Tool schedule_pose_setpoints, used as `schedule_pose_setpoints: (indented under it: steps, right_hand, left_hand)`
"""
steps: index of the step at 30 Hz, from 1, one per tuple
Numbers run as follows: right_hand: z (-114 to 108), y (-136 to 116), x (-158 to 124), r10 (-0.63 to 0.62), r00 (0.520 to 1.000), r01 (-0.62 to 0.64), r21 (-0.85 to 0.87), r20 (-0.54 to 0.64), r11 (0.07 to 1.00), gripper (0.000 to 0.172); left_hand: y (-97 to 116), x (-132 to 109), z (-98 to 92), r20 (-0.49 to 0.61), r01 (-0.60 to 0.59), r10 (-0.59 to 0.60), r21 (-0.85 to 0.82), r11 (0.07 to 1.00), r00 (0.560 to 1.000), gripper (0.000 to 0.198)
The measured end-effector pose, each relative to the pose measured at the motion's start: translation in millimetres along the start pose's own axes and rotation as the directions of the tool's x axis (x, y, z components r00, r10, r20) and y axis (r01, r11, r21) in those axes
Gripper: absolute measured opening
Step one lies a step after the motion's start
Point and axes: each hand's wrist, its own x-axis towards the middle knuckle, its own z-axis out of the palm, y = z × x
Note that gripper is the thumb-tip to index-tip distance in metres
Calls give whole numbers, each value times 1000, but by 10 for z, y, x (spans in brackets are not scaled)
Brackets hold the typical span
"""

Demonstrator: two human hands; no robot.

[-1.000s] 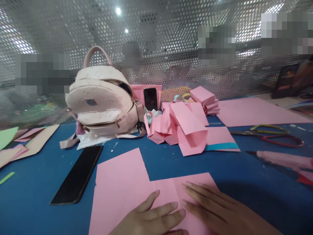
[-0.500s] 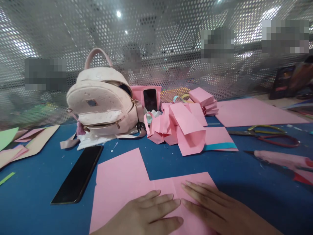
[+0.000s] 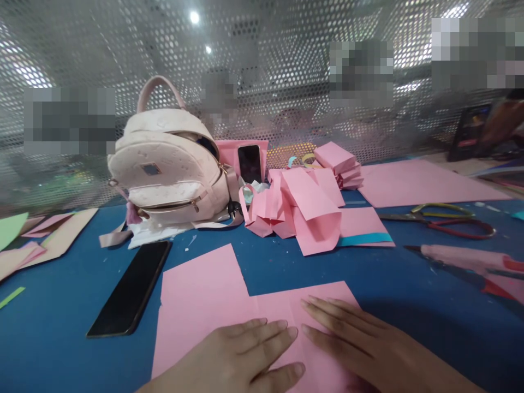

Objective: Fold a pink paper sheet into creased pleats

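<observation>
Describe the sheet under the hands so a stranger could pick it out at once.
Find the pale backpack on the blue table, then come nearer, just right of the phone lying flat. There the pink sheet lies spread out beneath the left hand and right hand. Unlike the pink papers beyond it, it has hands on it and a stepped far edge.

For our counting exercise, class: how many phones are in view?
2: a flat phone left of the pink sheet; an upright phone right of the backpack. A dark object at far right is unclear; others may be hidden.
</observation>
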Motion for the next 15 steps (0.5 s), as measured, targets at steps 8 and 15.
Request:
schedule_pose_setpoints:
  steps: [8, 15]
  right_hand:
    - [59, -31, -38, 10, 1000, -8, -107, 16, 994, 72]
    - [26, -44, -21, 20, 998, -15, -87, 62, 996, 72]
  left_hand:
    - [89, -39, -62, 80, -79, 70, 114, 990, 994, 44]
    - [178, -72, 30, 32, -22, 18, 114, 993, 999, 34]
